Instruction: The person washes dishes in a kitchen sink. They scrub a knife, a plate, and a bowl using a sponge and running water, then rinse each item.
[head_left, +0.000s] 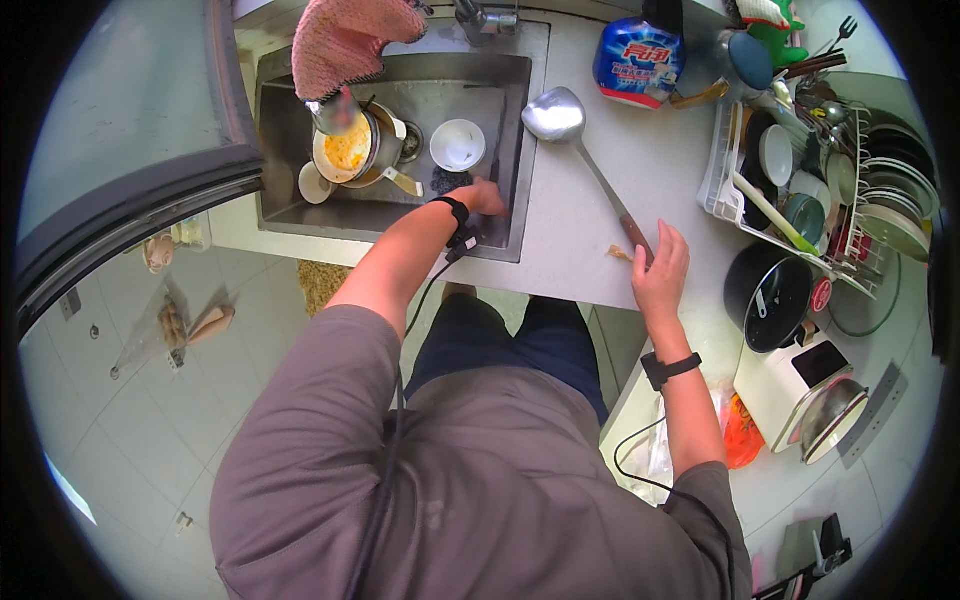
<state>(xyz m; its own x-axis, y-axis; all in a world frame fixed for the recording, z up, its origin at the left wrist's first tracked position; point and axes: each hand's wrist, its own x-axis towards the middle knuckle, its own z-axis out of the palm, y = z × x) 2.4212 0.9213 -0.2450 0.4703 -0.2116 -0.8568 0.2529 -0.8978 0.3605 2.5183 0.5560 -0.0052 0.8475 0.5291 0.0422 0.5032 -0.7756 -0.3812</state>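
My left hand (489, 197) is down in the stainless-steel sink (390, 225), right beside a dark scouring pad (450, 179). Its fingers are blurred, and I cannot tell whether they hold anything. Behind the pad sits a small white bowl (458, 145). Stacked pots and bowls (386, 139) fill the sink's left part, the top one with yellow-orange food residue (349, 150). On the worktop, my right hand (663, 262) has its fingers extended around the end of the wooden handle of a metal wok spatula (556, 116). The spatula lies flat on the counter.
A pink cloth (352, 45) hangs over the sink's back left, near the faucet (484, 22). A blue cleaner bottle (639, 64) stands behind the spatula. Right of it are a loaded dish rack (720, 180) and a black pot (769, 292). A cable (427, 289) runs from my left wrist.
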